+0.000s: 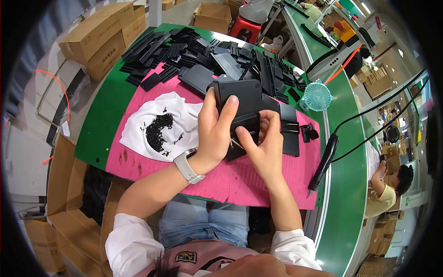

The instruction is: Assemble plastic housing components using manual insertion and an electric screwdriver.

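My left hand (213, 131) grips a black plastic housing (240, 94), thumb along its front and fingers behind, holding it tilted above the pink mat (258, 184). My right hand (265, 145) pinches at the lower black panel (244, 127) of that housing, fingertips pressed to its face. A white watch sits on my left wrist. Left of the hands lies a white cloth (143, 129) with a heap of small black screws (159, 131) on it.
Several flat black plastic parts (194, 53) are piled at the back of the green table. A black electric screwdriver (323, 161) hangs on a cable at right, beside a small teal fan (317, 96). Cardboard boxes (99, 34) stand at left. Another person (392, 189) sits far right.
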Available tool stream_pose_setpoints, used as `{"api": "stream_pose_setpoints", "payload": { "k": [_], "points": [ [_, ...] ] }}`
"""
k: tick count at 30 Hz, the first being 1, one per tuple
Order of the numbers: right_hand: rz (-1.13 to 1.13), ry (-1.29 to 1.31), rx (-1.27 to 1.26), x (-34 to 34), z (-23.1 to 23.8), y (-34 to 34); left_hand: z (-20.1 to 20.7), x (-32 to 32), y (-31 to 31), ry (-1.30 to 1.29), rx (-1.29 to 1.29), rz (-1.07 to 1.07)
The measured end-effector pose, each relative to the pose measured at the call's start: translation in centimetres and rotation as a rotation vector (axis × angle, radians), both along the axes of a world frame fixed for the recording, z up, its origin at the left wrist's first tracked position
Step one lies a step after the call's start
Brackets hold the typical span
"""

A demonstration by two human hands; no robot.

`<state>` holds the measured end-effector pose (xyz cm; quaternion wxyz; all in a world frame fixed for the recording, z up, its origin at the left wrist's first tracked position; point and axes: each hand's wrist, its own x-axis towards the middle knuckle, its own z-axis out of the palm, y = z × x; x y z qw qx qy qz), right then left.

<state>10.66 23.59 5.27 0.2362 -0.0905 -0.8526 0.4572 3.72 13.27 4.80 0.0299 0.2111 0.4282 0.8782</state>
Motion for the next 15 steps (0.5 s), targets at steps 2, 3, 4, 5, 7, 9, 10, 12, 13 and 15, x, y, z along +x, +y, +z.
{"api": "stream_pose_setpoints", "payload": {
  "k": [2,3,4,5,7,9,10,12,13,15],
  "points": [
    [0.080,0.003,0.019,0.2,0.6,0.0,0.2,0.3,0.1,0.032,-0.027,0.032],
    [0.164,0.038,-0.117,0.0,0.1,0.5,0.4,0.5,0.1,-0.017,0.019,-0.017],
    [0.206,0.050,-0.118,-0.1,0.2,1.0,0.7,0.6,-0.2,-0.056,0.066,-0.064],
    [0.180,0.064,-0.049,-0.4,-0.3,1.6,0.4,0.5,-0.1,-0.100,0.103,-0.120],
    [0.117,0.060,-0.045,0.1,0.1,2.2,-0.1,0.7,-0.2,-0.023,0.061,-0.187],
    [0.097,0.138,-0.173,0.4,1.2,3.1,-0.5,0.4,-0.2,0.009,0.068,-0.243],
    [0.104,0.197,-0.192,0.7,1.7,3.7,-1.0,-0.2,-0.5,-0.045,0.185,-0.507],
    [0.197,0.256,-0.285,1.4,2.9,5.5,-0.9,-1.5,-1.4,-0.115,0.252,-0.756],
    [0.325,0.242,-0.189,2.1,3.8,7.0,-0.1,-2.2,-1.6,-0.151,0.214,-1.018],
    [0.514,0.179,0.099,2.8,5.3,8.4,0.6,-1.7,-1.0,-0.216,-0.204,-1.072]
  ]
}}
